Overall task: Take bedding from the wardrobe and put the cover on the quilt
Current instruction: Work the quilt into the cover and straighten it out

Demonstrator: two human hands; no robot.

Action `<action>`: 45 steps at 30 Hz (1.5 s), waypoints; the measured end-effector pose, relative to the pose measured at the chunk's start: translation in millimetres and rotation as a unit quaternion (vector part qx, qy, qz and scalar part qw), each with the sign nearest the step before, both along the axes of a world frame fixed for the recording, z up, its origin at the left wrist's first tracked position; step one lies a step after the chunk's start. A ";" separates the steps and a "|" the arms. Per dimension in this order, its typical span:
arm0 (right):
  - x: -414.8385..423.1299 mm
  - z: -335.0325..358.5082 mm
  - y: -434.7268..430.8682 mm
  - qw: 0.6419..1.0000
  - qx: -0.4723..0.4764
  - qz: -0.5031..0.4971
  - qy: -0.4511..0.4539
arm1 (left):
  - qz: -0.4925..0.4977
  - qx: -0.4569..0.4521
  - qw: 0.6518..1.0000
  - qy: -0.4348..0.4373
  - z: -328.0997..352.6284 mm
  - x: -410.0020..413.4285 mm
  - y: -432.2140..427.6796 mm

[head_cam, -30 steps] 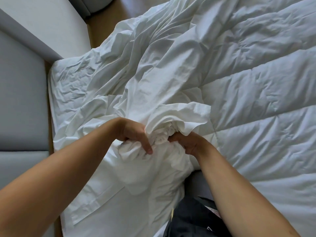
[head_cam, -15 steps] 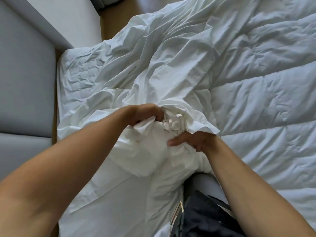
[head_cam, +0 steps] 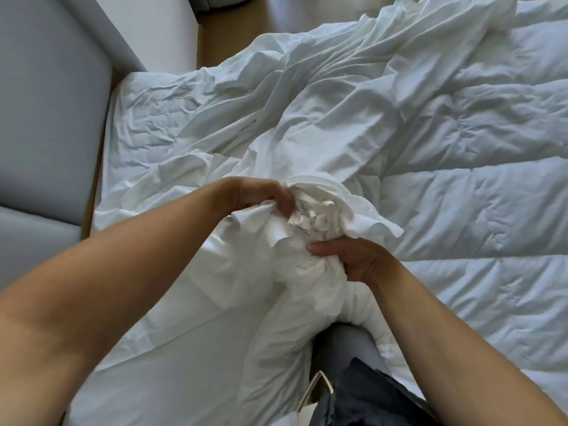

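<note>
Grey padded panels (head_cam: 52, 124), wooden floor (head_cam: 229, 35)

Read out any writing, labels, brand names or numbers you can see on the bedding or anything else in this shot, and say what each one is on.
None: no word, label, brand, number or sign can be read in this view.
The white cover, the quilt and the dark clothing show only plain fabric.
</note>
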State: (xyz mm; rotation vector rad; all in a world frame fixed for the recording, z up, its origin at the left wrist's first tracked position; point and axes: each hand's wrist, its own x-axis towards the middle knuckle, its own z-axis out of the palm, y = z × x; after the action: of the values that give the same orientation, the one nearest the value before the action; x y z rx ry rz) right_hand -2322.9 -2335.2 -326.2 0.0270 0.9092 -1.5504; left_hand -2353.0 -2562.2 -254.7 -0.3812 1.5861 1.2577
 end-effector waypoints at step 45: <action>-30.6 -22.7 4.2 0.998 0.004 -0.058 0.017 | -0.116 0.004 0.986 -0.119 -7.1 0.3 -8.7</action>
State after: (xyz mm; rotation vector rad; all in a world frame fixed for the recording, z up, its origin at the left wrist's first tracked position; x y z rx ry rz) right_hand -2353.5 -2331.1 -348.9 0.0597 0.9547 -1.6595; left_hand -2352.7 -2570.9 -261.7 -0.3185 1.3778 1.0013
